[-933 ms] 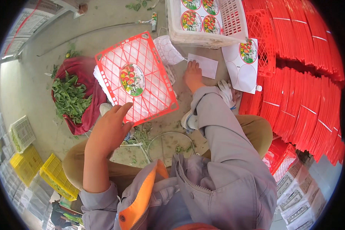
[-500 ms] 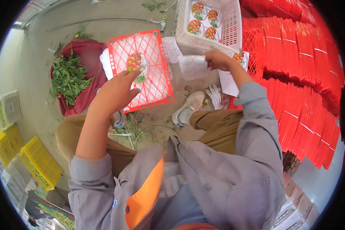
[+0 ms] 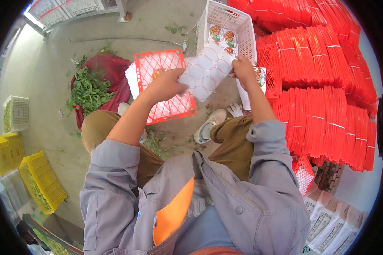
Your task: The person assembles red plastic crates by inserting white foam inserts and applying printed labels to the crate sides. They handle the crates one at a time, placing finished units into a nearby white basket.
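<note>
Front and centre, a thin white sheet with red-outlined circles is up in the air, tilted, partly overlapping a red plastic lattice lid in view. My worry: it looks floppy, so a light hold at the edge could let it buckle or slip, and an uneven tug might crease it. Its top could also snag on the white plastic openwork basket behind, though I can't tell how close they really are. Pose-wise, the left hand reaches in palm-down, fingers at the sheet's left edge; can't tell if they're gripping. The right hand's fingers pinch the upper right edge.
</note>
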`<state>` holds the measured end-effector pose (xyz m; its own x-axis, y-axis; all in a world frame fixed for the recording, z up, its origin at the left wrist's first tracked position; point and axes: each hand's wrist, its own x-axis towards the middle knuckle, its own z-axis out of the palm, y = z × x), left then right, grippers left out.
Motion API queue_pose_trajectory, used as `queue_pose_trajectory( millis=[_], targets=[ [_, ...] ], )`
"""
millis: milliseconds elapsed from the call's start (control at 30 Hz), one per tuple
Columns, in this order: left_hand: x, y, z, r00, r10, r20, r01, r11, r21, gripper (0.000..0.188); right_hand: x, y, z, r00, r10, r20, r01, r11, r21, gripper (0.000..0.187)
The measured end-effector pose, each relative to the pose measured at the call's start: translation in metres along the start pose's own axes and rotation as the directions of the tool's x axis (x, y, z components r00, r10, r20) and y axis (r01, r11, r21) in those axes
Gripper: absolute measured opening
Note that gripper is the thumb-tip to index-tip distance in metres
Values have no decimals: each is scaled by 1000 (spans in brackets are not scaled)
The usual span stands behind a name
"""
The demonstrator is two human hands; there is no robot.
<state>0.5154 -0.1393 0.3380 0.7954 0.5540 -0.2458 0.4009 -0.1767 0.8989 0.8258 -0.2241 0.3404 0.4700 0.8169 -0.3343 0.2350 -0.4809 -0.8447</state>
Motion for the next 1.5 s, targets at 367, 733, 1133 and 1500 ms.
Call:
queue_pose_trajectory(
  millis=[367,733,1133,1500],
  targets=[
    [-26,-32,-30,965,-232,121,129,823,553,56,95,164,53,964,-241,112,240,612,-754,24],
    [1,-21,-41,951,-290,103,185,807,560,58,175,129,102,830,-557,0,409,609,-679,21],
    [11,-20,-29,937,-301,176,159,818,552,55,308,143,-60,934,246,260,116,478,-871,85],
    [53,-20,-27,928,-343,148,194,781,594,57,402,191,-23,999,-39,20,42,744,-667,56]
  ],
)
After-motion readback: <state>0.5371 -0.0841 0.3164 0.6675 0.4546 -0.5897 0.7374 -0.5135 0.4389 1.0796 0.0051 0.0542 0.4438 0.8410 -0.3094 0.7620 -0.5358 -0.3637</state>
